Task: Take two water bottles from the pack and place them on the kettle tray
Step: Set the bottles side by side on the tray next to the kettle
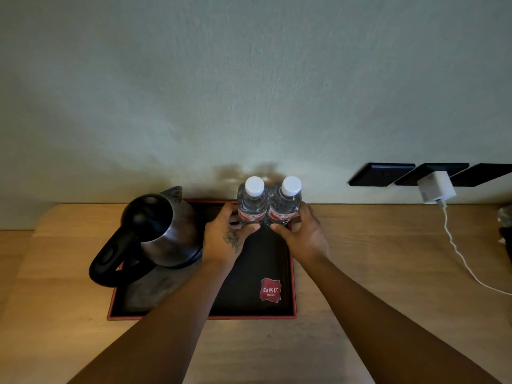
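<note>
Two clear water bottles with white caps and red labels stand upright side by side at the far right corner of the black, red-rimmed kettle tray [292, 273]. My left hand [225, 238] wraps the base of the left bottle [252, 202]. My right hand [303, 235] wraps the base of the right bottle [285, 202]. The two bottles touch each other. The pack is not in view.
A dark metal kettle [158, 231] with a black handle fills the tray's left half. The tray lies on a wooden desk [388, 259] against a pale wall. To the right, black wall sockets [381, 174] hold a white charger [436, 187] with a cable trailing over the desk.
</note>
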